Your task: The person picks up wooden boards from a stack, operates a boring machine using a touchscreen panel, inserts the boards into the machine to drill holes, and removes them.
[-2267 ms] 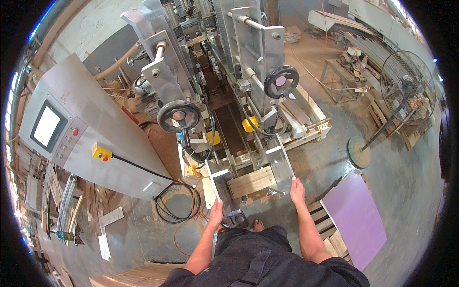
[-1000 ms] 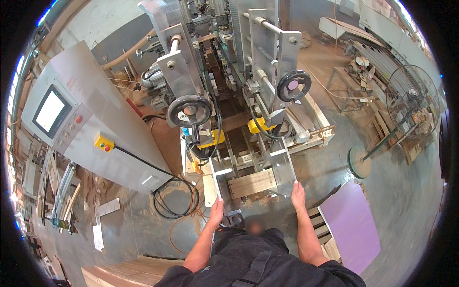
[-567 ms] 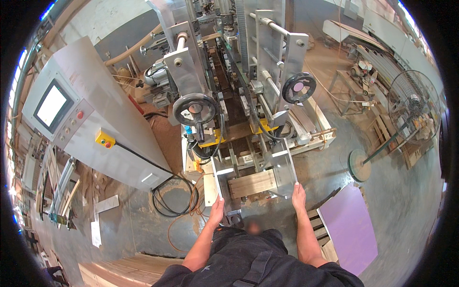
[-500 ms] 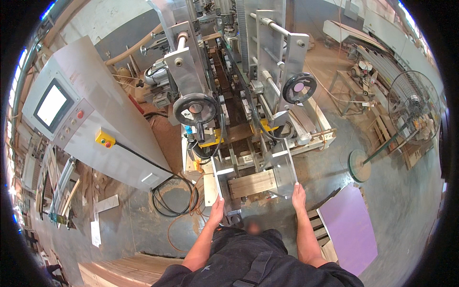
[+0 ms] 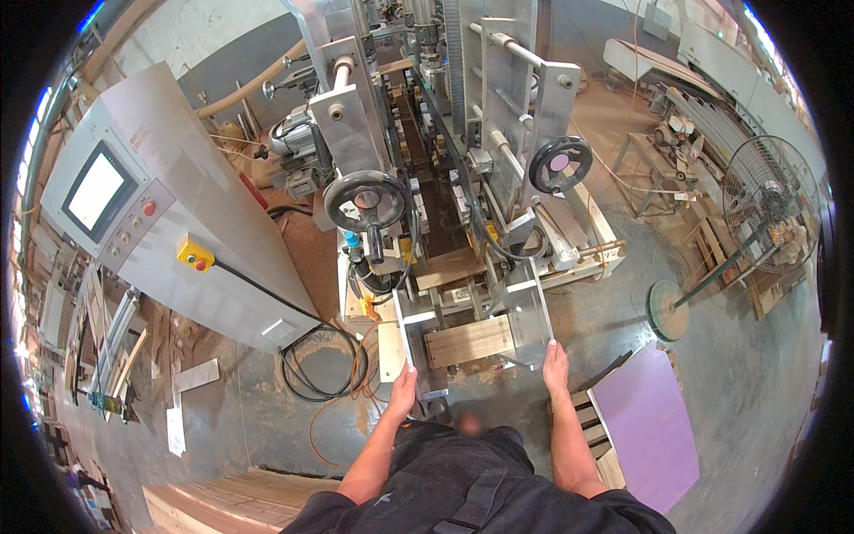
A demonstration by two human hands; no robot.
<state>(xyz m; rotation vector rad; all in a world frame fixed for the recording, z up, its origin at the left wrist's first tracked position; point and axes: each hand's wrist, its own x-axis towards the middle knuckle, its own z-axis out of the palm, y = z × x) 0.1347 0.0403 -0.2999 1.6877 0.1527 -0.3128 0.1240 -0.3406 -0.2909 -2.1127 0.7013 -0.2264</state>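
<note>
My left hand [image 5: 403,392] is closed around the near end of the left metal side plate [image 5: 406,334] at the front of a large machine. Opposite it, my right hand [image 5: 556,367] grips the near end of the right metal side plate [image 5: 540,307]; most fingers of both hands are hidden. A pale wooden board [image 5: 469,341] lies crosswise between the two plates. Deeper in, a brownish wooden piece [image 5: 449,268] spans the machine's channel below two black handwheels, the left one [image 5: 365,201] and the right one [image 5: 560,164].
At left stands a grey control cabinet [image 5: 205,240] with a screen; black cable [image 5: 307,374] coils at its foot. Stacked boards [image 5: 231,503] lie at lower left. A purple panel [image 5: 645,427] rests on slatted wood at right, near a pedestal fan [image 5: 769,205].
The brownish wooden piece in the channel has come nearer to me, and the yellow parts beside it show less. My hands have stayed on the plates.
</note>
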